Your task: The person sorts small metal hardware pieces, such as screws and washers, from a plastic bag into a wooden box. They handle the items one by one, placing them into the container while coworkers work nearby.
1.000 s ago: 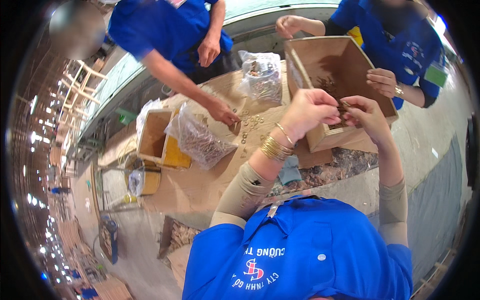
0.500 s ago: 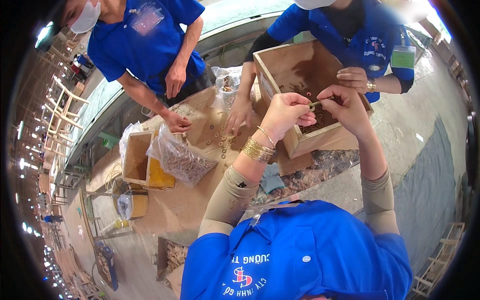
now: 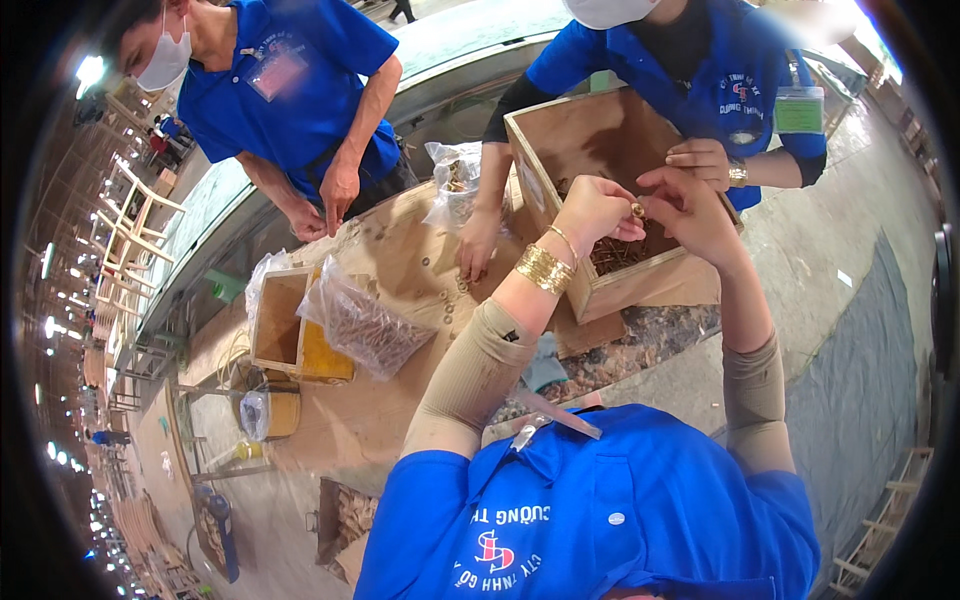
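Note:
My left hand (image 3: 597, 211) and my right hand (image 3: 690, 209) meet above a wooden box (image 3: 560, 150) half filled with small brown metal parts (image 3: 618, 253). Together the fingertips pinch one small brass-coloured part (image 3: 637, 210). Gold bangles (image 3: 543, 268) ring my left wrist, and beige sleeves cover both forearms. The box rests tilted on a plywood worktop (image 3: 400, 270).
Two people in blue shirts stand across the worktop; one person's hand (image 3: 703, 160) holds the box rim, another's hand (image 3: 338, 189) rests near the edge. A clear bag of parts (image 3: 365, 325), a second bag (image 3: 453, 185), a small open wooden box (image 3: 283, 322) and loose washers lie about.
The view has tilted down and shifted, so the box and people sit lower in the picture. My hands stay together over the box, still working one small part.

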A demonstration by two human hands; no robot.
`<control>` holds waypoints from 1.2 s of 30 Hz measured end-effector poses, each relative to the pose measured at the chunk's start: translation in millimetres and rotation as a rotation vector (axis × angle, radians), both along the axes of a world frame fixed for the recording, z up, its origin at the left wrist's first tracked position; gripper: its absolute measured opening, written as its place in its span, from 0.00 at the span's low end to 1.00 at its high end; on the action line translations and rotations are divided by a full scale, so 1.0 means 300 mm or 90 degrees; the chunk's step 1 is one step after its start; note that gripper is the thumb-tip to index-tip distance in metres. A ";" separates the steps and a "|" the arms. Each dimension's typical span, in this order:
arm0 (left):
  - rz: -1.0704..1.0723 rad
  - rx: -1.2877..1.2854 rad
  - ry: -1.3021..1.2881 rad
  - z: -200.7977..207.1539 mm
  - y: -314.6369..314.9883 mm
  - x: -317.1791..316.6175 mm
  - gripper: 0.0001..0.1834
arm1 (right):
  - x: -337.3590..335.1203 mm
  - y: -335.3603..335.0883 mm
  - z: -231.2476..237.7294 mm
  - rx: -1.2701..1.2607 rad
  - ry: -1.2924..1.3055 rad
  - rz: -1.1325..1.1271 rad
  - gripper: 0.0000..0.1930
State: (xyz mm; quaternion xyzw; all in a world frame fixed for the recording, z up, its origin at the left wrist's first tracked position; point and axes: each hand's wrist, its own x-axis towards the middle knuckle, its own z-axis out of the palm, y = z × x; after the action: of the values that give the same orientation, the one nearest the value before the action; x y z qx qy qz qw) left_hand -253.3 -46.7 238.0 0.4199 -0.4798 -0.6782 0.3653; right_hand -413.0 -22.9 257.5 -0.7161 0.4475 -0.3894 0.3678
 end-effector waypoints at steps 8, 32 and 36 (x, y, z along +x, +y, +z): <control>0.060 -0.090 -0.071 -0.003 0.027 0.011 0.24 | -0.023 0.045 0.003 0.008 -0.039 -0.088 0.08; 0.298 -0.176 -0.784 -0.806 0.126 0.907 0.09 | 0.540 0.355 -0.469 0.294 0.179 0.357 0.11; 0.279 -0.128 -0.748 -0.831 0.121 0.912 0.06 | 0.543 0.325 -0.518 0.298 0.176 0.297 0.09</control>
State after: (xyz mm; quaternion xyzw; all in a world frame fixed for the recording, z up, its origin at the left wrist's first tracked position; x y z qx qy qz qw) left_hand 20.2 -10.5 -11.3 0.7741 -0.5645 -0.1959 0.2091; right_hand -250.0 74.5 102.1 -0.7415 0.3944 -0.0811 0.5367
